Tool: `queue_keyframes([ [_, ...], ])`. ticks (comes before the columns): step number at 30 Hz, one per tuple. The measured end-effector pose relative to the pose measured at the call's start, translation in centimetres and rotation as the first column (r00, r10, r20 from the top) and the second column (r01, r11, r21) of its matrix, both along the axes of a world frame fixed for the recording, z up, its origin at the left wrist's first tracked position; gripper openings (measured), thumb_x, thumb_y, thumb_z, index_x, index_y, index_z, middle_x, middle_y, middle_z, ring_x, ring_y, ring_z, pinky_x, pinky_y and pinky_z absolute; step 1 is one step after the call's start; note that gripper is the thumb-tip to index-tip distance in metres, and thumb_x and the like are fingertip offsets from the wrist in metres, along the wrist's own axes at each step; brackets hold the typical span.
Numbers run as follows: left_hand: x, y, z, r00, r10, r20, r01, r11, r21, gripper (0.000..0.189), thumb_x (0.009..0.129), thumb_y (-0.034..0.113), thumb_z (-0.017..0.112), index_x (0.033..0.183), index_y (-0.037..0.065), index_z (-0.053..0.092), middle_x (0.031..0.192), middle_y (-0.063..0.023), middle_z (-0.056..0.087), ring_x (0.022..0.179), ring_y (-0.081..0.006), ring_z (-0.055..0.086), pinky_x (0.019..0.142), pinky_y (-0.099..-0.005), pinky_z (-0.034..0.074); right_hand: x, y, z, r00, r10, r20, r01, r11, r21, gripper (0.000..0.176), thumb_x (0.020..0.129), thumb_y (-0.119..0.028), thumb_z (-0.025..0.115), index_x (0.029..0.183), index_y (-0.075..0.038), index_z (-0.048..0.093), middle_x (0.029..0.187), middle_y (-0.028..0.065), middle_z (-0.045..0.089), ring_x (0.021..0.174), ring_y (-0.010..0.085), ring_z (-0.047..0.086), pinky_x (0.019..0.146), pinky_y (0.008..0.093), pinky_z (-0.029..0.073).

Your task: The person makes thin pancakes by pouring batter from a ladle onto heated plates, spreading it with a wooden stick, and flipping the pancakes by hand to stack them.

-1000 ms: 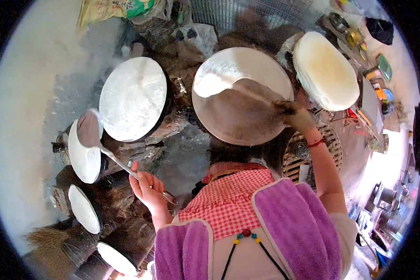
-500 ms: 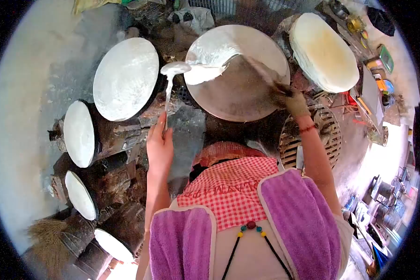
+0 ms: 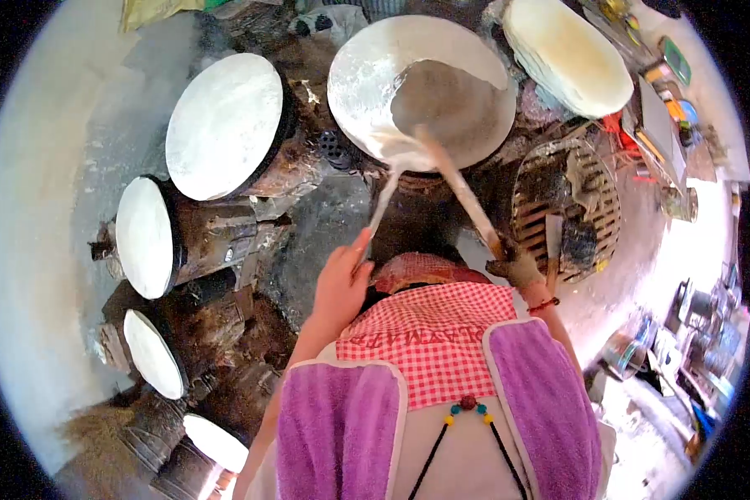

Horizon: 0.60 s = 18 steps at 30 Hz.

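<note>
A round griddle (image 3: 454, 104) lies in front of me, its bare grey middle ringed by wet white batter (image 3: 362, 92). My left hand (image 3: 342, 282) is closed around the handle of a ladle (image 3: 383, 204), whose bowl is blurred over the griddle's near edge. In a dark, stained glove, my right hand (image 3: 518, 271) grips a wooden spreader (image 3: 465, 196). The spreader's far end is smeared by motion in the batter, close to the ladle.
Several batter-covered griddles stand down the left, the largest (image 3: 225, 125) nearest. A stack of thin flatbreads (image 3: 567, 58) sits at upper right. Below it is a round slatted rack (image 3: 529, 196) with a flat-bladed tool (image 3: 553, 237) on it. A straw broom (image 3: 100, 442) lies at lower left.
Batter has spread from the griddle's upper left around its rim. The ladle has moved right to the near edge. My right hand has pulled back towards me, swinging the spreader round.
</note>
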<state>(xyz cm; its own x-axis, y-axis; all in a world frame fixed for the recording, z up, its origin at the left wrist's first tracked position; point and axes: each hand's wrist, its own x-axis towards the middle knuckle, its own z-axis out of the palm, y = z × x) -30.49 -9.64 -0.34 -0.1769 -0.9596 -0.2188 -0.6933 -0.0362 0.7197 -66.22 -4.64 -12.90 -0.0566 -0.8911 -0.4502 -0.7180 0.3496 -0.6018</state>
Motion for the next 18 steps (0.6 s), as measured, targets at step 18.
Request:
queue_keyframes([
  [18, 15.7, 5.3, -0.7, 0.249, 0.616, -0.747, -0.586, 0.710, 0.391, 0.032, 0.100, 0.022, 0.041, 0.126, 0.005, 0.047, 0.061, 0.0052, 0.030, 0.043, -0.0030, 0.025, 0.036, -0.0197, 0.022, 20.0, -8.6, -1.6, 0.261, -0.521, 0.813, 0.457, 0.808, 0.371, 0.031, 0.089, -0.027, 0.061, 0.115, -0.010, 0.061, 0.092, 0.0062, 0.065, 0.077, 0.0173, 0.061, 0.066, 0.0300, 0.048],
])
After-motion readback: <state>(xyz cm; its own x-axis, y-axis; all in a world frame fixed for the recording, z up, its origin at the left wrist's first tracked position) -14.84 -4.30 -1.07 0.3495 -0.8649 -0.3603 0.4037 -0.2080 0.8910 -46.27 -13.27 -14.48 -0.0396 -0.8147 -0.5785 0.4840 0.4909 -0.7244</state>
